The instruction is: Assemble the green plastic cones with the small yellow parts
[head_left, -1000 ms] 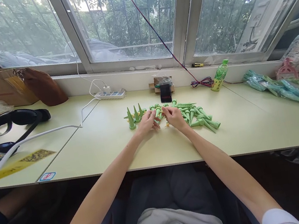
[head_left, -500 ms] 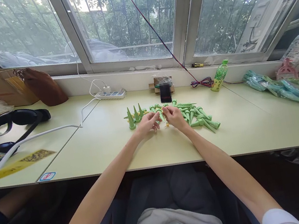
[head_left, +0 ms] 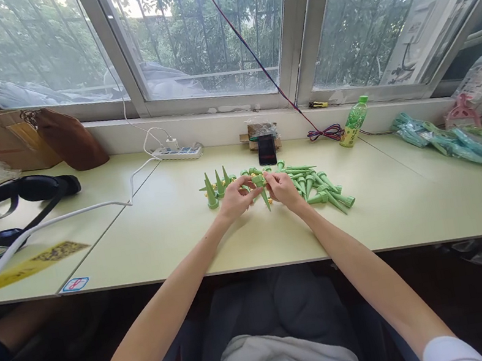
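My left hand and my right hand meet over the pale green table, fingers pinched on one green plastic spike that hangs point down between them. A pile of green spikes lies just right of my right hand. Three spikes stand upright just left of my left hand. Small yellow parts lie under the hands, mostly hidden.
A black phone stands behind the pile. A white power strip and a cable lie to the left, and a green bottle to the right. Teal packets sit far right; a black strap and a brown pouch far left.
The green spike between my hands has turned from lying across to pointing down at me. Both hands stayed in place and closed in on its top end.
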Available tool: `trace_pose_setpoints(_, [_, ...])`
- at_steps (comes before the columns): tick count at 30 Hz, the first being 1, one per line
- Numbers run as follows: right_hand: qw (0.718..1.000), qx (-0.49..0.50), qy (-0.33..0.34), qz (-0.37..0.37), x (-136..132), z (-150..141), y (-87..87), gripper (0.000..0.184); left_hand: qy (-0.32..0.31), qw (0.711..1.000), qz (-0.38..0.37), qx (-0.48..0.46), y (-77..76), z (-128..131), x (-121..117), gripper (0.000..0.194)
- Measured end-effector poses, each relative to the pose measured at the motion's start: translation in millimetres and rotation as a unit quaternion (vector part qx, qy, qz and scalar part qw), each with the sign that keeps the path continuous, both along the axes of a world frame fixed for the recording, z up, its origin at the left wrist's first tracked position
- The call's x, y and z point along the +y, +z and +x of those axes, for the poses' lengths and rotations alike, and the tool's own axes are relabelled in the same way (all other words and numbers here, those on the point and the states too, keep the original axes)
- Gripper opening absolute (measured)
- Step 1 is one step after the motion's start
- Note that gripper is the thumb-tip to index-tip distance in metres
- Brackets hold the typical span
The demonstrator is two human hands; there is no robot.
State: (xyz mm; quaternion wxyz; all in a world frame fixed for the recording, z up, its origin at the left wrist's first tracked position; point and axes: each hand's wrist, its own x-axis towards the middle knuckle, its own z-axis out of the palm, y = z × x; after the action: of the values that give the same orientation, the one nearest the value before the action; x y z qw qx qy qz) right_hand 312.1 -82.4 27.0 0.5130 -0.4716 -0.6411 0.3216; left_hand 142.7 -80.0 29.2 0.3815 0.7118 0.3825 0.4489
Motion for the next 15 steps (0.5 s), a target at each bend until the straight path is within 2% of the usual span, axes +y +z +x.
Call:
trace_pose_setpoints(6, [0.996,0.067,0.034,-0.054,0.3,-0.4,0.3,0.054,0.025,0.999,0.045,0.018,-0.3,2.0,-1.9,0.048])
trace_pose_setpoints(10, [0.996,0.072,0.039,-0.047,2.1,0.6,-1.4,0.055,0.031,0.998,0.061,0.018,-1.3,3.0,-2.0,0.047])
trace_pose_setpoints(15, [0.998,0.061,0.018,-0.023,1.5,-1.0,-1.2,0.059,0.04,0.999,0.033,0.01,-0.6,4.9,-1.8,0.049])
